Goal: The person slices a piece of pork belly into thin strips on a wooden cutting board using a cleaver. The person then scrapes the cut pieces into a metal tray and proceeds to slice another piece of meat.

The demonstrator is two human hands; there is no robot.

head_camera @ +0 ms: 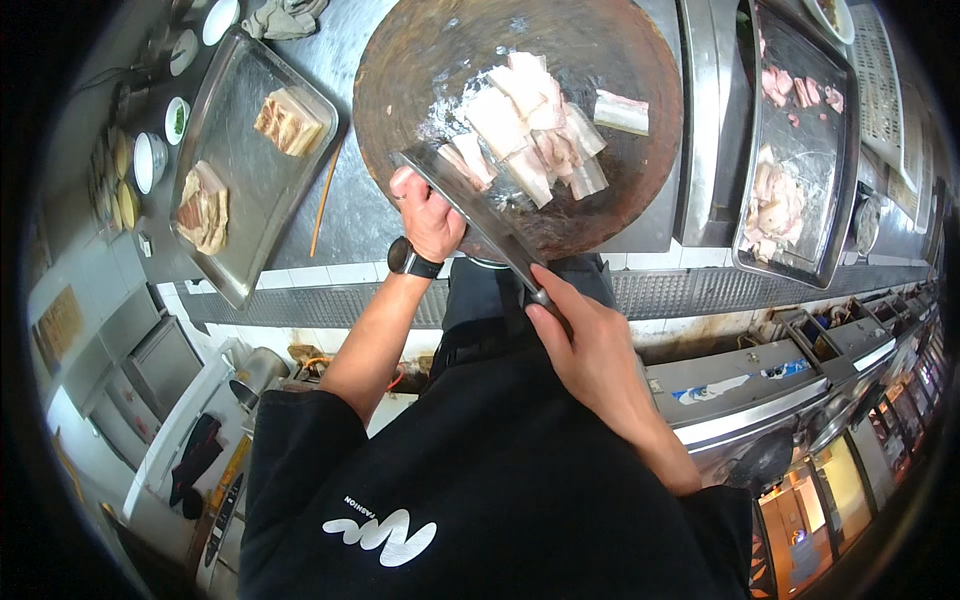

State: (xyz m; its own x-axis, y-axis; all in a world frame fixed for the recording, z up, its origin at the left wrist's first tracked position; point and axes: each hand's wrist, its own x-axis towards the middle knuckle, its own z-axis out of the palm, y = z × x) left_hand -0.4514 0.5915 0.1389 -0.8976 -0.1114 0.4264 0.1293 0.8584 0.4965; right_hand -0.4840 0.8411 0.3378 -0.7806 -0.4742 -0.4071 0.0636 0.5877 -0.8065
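My right hand (pixel 592 345) grips the handle of a cleaver (pixel 491 221), its blade slanting up and left over the near edge of a round wooden chopping block (pixel 405 82). Along the blade's left side, my left hand (pixel 431 217) has its fingers curled on the block. Whether those fingers hold anything is hidden. Just beyond the blade lie narrow cut strips of pork (pixel 469 160). An overlapping heap of pale pork slices (pixel 510 124) covers the block's middle. One slice with skin (pixel 621 114) lies apart to the right.
On the left, a metal tray (pixel 251 112) carries two pork chunks (pixel 289 124). A thin stick (pixel 328 191) lies beside it. Small bowls (pixel 150 163) and a cloth (pixel 285 16) sit farther out. To the right, another tray (pixel 814 157) holds pork pieces (pixel 772 206), near a white perforated basket (pixel 881 90).
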